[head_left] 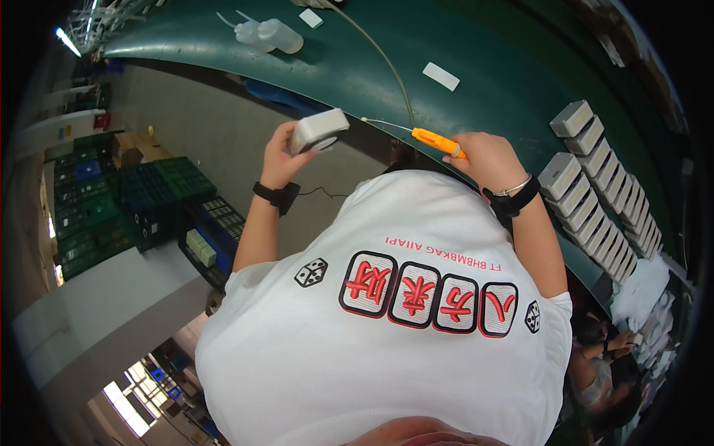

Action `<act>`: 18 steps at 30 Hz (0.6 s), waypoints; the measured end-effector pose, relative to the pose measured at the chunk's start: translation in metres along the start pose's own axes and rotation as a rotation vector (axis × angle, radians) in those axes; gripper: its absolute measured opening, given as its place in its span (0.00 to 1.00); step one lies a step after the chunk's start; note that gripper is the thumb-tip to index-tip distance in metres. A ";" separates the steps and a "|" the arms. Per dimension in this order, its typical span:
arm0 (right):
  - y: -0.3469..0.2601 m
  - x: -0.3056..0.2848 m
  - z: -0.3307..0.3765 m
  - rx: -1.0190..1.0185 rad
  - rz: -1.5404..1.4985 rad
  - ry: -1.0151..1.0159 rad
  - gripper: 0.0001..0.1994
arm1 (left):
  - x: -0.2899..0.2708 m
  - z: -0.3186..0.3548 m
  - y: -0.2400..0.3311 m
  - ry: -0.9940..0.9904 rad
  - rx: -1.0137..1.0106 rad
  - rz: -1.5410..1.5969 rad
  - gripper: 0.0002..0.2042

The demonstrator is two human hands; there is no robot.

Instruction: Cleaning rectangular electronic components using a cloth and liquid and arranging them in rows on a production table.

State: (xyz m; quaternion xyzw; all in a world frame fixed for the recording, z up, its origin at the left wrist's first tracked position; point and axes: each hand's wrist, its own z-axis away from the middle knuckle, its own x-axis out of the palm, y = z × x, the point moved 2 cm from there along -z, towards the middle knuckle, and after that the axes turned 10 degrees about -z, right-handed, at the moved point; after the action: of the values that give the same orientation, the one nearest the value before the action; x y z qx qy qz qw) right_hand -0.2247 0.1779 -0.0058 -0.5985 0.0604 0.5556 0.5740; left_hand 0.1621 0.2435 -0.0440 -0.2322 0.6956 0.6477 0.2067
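My left hand (280, 157) is closed around a small white box-shaped device (329, 123), raised in front of my body at the table's edge. A round dark part shows on the device's lower side. In my right hand (491, 158) is an orange-handled tool (437, 141) with a long, thin, slightly bent tip. That tip points left toward the device, with a small gap between them. A thin grey-green hose (388, 63) runs down the table to the front of the tool; whether it joins there I cannot tell.
On the green table (357, 78) are translucent squeeze bottles (279, 36), a white rectangular piece (441, 76) and a smaller white piece (312, 18). Rows of white boxes (587, 212) stand at right. Stacked crates (85, 215) occupy the left floor. Another person (599, 383) works at lower right.
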 end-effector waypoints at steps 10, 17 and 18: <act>0.010 0.000 0.018 -0.064 -0.119 -0.094 0.14 | 0.051 -0.003 -0.045 0.129 -0.895 1.763 0.19; 0.035 0.007 0.077 -0.130 -0.345 0.296 0.11 | 0.085 -0.054 0.044 -0.067 -0.859 1.535 0.17; 0.038 0.009 0.094 -0.042 -0.377 0.338 0.11 | 0.091 -0.061 0.052 -0.092 -0.861 1.537 0.17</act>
State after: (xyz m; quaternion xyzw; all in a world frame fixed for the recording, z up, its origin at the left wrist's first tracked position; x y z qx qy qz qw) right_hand -0.3041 0.2413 -0.0104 -0.6954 0.0315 0.3318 0.6367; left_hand 0.0586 0.1801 -0.0511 0.2684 0.3458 0.8222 -0.3637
